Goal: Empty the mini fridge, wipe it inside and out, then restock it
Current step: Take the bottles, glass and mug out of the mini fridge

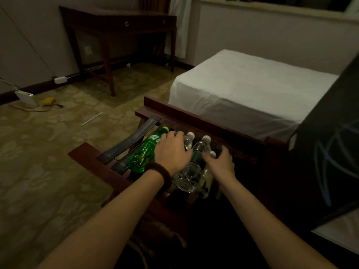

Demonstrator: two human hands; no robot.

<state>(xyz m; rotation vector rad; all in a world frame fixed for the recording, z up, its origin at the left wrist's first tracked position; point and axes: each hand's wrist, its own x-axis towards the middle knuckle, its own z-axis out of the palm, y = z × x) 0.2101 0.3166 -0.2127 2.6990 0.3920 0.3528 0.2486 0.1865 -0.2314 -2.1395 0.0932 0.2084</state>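
Observation:
Several bottles lie side by side on a dark wooden luggage rack (pixel 87 156) with black straps. Furthest left is a green soda bottle (pixel 141 155) with a yellow cap. To its right are two clear water bottles (pixel 201 146) with white caps. A pale bottle (pixel 207 174) lies furthest right. My left hand (pixel 172 152) lies palm down across the green bottle's shoulder and the first clear bottle, fingers spread. My right hand (pixel 221 162) grips the pale bottle near its cap, thumb on one side and fingers on the other. The black mini fridge (pixel 330 152) stands at the right edge.
A bed with a white sheet (pixel 242 90) sits behind the rack. A dark wooden desk (pixel 116 26) stands against the far wall. Cables, a power strip (pixel 60 80) and a yellow item (pixel 48 100) lie on the patterned carpet at left.

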